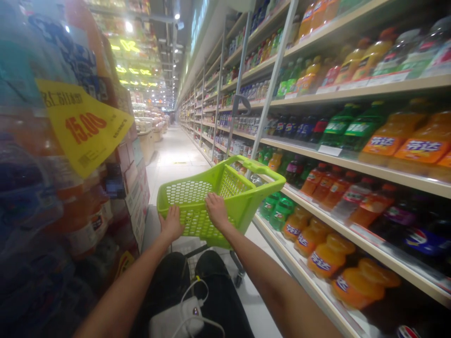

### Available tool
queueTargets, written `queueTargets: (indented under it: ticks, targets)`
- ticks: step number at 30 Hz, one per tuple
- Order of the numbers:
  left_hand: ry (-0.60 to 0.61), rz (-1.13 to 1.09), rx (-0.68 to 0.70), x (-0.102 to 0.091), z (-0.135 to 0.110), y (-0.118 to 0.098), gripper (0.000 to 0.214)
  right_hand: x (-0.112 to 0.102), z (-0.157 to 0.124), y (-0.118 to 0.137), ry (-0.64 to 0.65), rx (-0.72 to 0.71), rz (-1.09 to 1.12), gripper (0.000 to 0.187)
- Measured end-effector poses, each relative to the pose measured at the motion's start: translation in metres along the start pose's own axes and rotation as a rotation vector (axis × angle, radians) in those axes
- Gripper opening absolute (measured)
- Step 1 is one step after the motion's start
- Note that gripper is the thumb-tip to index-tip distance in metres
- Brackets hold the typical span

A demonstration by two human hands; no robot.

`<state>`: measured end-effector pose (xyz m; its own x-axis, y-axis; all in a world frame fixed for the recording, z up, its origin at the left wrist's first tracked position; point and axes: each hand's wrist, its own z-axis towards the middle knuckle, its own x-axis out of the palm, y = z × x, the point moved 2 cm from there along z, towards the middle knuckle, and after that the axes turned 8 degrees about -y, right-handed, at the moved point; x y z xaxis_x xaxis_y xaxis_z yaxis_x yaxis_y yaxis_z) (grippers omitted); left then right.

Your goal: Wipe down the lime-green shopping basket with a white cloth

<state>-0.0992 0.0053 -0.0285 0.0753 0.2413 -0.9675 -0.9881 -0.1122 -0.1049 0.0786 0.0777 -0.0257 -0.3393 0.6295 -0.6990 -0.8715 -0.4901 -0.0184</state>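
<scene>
A lime-green plastic shopping cart (pixel 246 206) with perforated walls stands side-on in front of me, its push handle toward the shelves on the right. My left hand (pixel 172 222) grips the rim at the cart's left end, fingers over the edge and thumb outside. Farther right, my right hand (pixel 216 209) holds the near side rim, with its fingers curled over the top. No goods show in the visible part of the basket. Below the cart, a wheel (pixel 240 277) shows near my knees. A white power bank (pixel 176 319) with a cable rests at my lap.
Shelves of soda bottles (pixel 352 124) line the right side, close to the cart handle. Stacked drink packs (pixel 81 206) with a yellow price sign (pixel 86 126) crowd the left. Between them, a pale tiled aisle (pixel 172 145) runs into the distance.
</scene>
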Motion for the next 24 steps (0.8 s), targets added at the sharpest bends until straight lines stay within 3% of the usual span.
queueTargets:
  ticks: [2,5,10,18,24]
  targets:
    - [-0.004,-0.004,0.005,0.001,0.000,0.001,0.074,0.004,0.001,0.009,0.001,-0.032,0.033,0.029]
    - [-0.014,-0.018,0.008,0.002,-0.001,0.003,0.073,0.001,0.005,-0.001,-0.005,-0.033,0.039,0.030]
    - [-0.028,-0.044,0.003,0.003,-0.003,0.000,0.073,-0.005,0.013,-0.021,-0.061,0.160,0.008,0.030]
    - [-0.063,-0.143,-0.033,-0.005,0.003,0.003,0.059,0.009,0.021,0.053,0.090,-0.020,0.237,0.040]
    - [-0.300,-0.311,-0.057,-0.012,0.025,-0.011,0.044,0.012,0.020,0.056,0.084,-0.056,0.408,0.061]
